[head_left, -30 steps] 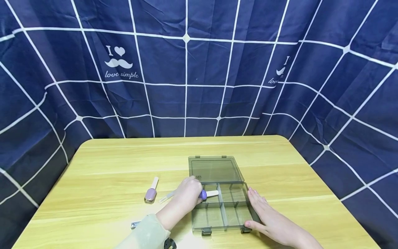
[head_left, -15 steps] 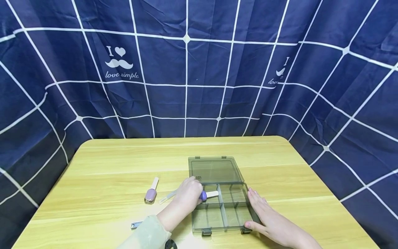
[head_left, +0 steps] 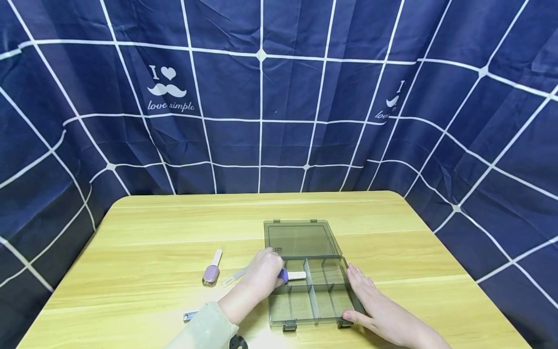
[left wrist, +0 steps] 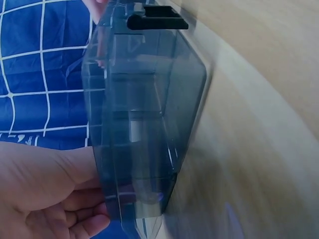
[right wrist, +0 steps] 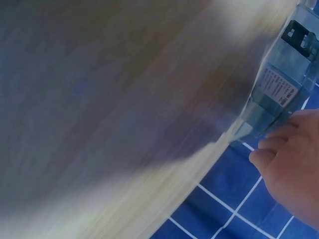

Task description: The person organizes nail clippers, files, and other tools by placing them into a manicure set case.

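In the head view my left hand (head_left: 263,272) is over the back left compartment of a smoky clear plastic organizer box (head_left: 313,301). It holds a bottle of purple nail polish (head_left: 285,276) with a white cap (head_left: 297,275) pointing right; most of the bottle is hidden by the hand. Through the box wall (left wrist: 144,94), the left wrist view shows fingers curled at the rim. My right hand (head_left: 379,312) rests along the box's right side, fingers extended on the wall and thumb at the front corner. A label (right wrist: 278,87) shows on that side in the right wrist view.
The box's lid (head_left: 302,238) lies folded back behind it. Left of the box are a mauve nail polish bottle (head_left: 211,274), a thin pale stick (head_left: 234,277) and a nail clipper (head_left: 189,316) partly behind my left sleeve (head_left: 207,327). A blue gridded curtain (head_left: 235,97) surrounds the table.
The white cap of the purple bottle has dipped slightly and now lies more level. Both hands and the box stay in nearly the same place.
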Available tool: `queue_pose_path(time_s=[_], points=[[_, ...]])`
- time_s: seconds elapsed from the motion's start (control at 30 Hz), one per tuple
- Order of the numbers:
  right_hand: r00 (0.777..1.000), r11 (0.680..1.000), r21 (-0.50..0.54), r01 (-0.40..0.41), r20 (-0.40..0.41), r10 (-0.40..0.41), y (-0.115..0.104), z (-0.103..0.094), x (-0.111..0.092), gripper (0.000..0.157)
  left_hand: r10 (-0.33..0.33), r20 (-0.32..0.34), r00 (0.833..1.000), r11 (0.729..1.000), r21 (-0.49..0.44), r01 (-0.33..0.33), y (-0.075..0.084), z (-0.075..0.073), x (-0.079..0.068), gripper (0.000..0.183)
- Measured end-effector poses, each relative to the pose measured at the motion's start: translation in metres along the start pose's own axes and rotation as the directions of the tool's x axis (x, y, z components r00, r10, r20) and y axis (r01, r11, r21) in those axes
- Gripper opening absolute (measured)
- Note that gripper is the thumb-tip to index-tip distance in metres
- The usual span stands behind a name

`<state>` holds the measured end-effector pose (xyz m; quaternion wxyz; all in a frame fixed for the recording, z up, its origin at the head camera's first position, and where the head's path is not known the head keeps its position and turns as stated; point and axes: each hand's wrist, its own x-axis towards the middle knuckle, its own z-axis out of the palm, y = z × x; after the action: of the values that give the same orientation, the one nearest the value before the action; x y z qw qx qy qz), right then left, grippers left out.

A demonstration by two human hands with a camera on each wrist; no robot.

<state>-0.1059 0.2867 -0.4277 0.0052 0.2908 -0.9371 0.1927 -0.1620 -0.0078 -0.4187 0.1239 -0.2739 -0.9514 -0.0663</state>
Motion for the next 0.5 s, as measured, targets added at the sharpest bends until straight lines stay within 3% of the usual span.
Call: queue_pose_path(time_s=[0.1,0.23,0.5], points=[[1.0,1.0,-0.002,0.001,-0.001,-0.001,0.0,0.0,0.0,0.083,-0.002,0.019,1.0,0.998,-0.059,0.003,-0.004,0.0,0.001,0.026],[1.0,1.0,0.008,-0.014,0.005,0.013,0.0,-0.001,0.001,0.083,-0.025,0.003,1.0,0.969,-0.245,0.025,-0.01,-0.005,-0.001,0.023],[0.999,1.0,0.016,-0.025,0.021,0.024,0.0,-0.002,0.001,0.084,-0.169,-0.071,0.983,0.826,-0.554,0.102,-0.021,-0.039,-0.011,0.035]])
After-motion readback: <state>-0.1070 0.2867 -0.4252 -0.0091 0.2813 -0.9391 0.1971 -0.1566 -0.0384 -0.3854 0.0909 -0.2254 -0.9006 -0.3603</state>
